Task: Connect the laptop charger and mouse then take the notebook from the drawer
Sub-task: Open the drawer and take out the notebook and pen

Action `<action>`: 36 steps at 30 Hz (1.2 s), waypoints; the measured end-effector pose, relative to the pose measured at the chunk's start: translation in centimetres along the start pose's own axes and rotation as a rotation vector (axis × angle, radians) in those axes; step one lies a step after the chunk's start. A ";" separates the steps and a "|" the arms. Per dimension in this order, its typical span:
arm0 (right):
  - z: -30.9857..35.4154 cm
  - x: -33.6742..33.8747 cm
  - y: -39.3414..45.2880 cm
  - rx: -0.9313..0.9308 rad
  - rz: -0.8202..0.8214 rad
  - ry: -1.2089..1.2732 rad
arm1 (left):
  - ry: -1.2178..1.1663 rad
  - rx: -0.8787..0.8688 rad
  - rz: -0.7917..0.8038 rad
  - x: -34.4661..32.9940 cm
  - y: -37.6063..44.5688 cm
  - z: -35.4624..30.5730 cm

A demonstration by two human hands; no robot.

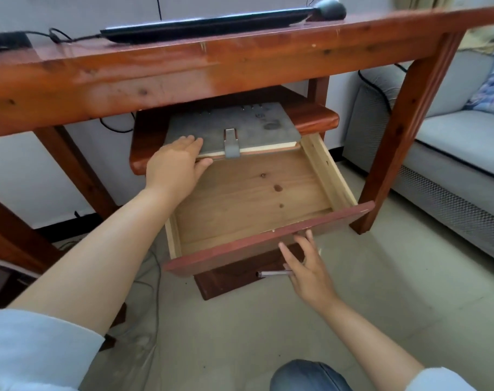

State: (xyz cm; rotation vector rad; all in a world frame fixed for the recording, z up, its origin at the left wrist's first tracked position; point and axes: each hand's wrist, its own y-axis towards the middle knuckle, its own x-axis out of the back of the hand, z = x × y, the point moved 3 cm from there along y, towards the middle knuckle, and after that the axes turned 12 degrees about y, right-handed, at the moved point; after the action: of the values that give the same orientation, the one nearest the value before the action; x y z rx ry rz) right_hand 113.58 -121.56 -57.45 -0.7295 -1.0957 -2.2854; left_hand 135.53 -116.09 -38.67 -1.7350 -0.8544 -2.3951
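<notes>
A grey notebook [234, 128] with a strap clasp lies at the back of the pulled-out wooden drawer [257, 198], half under the cabinet top. My left hand [178, 162] grips its near left corner, fingers on the cover and thumb under the edge. My right hand [307, 266] hovers open just below the drawer's red front panel [240, 252], beside a metal handle [274, 274] on the lower drawer. On the desk [183, 69] above sit the black laptop [206, 24], a black mouse [329, 8] and the charger cable [62, 36].
A grey sofa [451, 153] stands close on the right, beside the desk leg [401, 134]. Cables trail on the pale floor [149, 277] at the left. My knee [310, 376] shows at the bottom edge.
</notes>
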 end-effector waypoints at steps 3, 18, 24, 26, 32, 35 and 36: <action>0.5 0.0 2.0 0.013 -0.076 0.019 | 0.007 -0.022 0.102 -0.2 0.7 0.6; 0.0 -1.4 9.4 0.037 -0.173 -0.275 | 0.036 -0.063 0.330 -0.4 2.3 0.9; 1.7 -3.5 13.5 -0.073 -0.114 -0.131 | 0.060 -0.056 0.341 -0.6 2.2 0.7; 1.3 -4.0 14.5 -0.101 -0.094 -0.130 | 0.039 -0.061 0.354 -0.5 2.5 0.9; 0.1 -5.7 17.7 -0.096 -0.115 -0.188 | 0.034 -0.060 0.330 -0.8 2.7 1.0; -0.5 -6.3 18.0 -0.101 -0.107 -0.196 | 0.021 -0.053 0.330 -0.9 3.1 1.2; -0.8 -6.6 17.9 -0.103 -0.100 -0.199 | 0.021 -0.053 0.328 -0.9 3.1 1.2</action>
State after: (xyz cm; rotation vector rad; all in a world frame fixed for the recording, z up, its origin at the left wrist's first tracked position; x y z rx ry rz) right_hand 129.63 -130.76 -52.47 -0.9807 -1.1310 -2.4093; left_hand 138.02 -118.36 -38.00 -1.7088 -0.4630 -2.2309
